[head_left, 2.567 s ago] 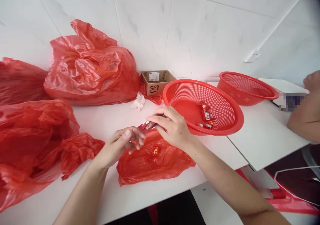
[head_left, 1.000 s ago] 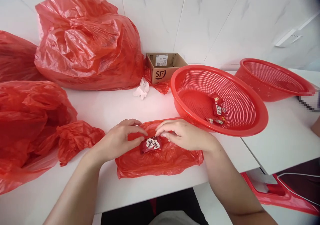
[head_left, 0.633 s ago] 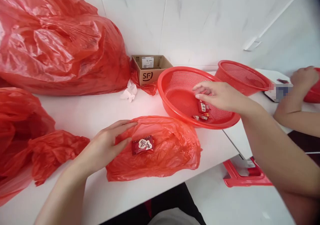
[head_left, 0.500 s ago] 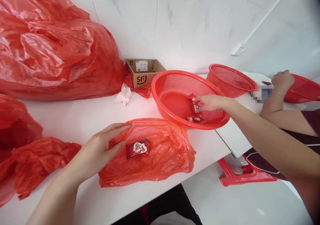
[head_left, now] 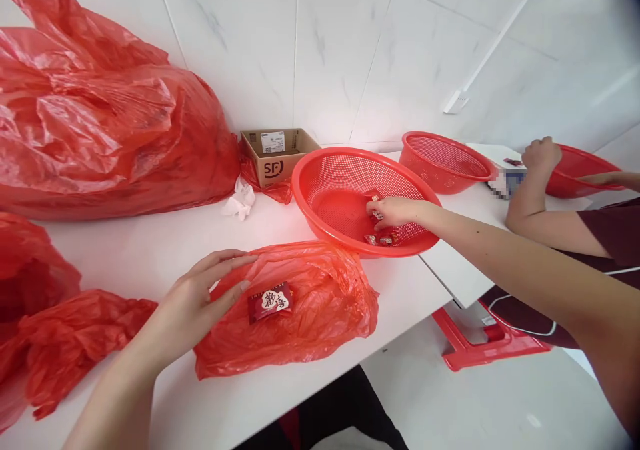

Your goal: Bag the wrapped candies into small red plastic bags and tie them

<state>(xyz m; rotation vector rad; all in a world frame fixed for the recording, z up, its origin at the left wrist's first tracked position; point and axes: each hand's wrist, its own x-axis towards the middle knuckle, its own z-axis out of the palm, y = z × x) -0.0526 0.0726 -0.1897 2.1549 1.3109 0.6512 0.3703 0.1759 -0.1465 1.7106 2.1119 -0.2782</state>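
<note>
Reaching into the red plastic basket [head_left: 320, 217], my right hand [head_left: 400, 211] has its fingers closed on a small red wrapped packet [head_left: 377, 215]. More small red packets [head_left: 383, 239] lie in the basket just below it. My left hand [head_left: 193, 300] is at the left side of a thin red plastic bag [head_left: 320, 323], with fingers stretched and thumb apart along its edge. A dark red packet [head_left: 270, 301] with a white label and black characters rests on the bag, close to the left thumb.
A big full red bag [head_left: 115, 130] stands at the back left, with a crumpled red bag [head_left: 85, 343] before it. Behind are a cardboard box [head_left: 283, 160], a white tissue [head_left: 240, 200] and a second red basket [head_left: 445, 163]. A co-worker's arm [head_left: 533, 200] is at right.
The view has shifted slightly, moving the scene leftward. My right hand still has its fingers on the packet in the basket; my left hand stays at the bag's edge.
</note>
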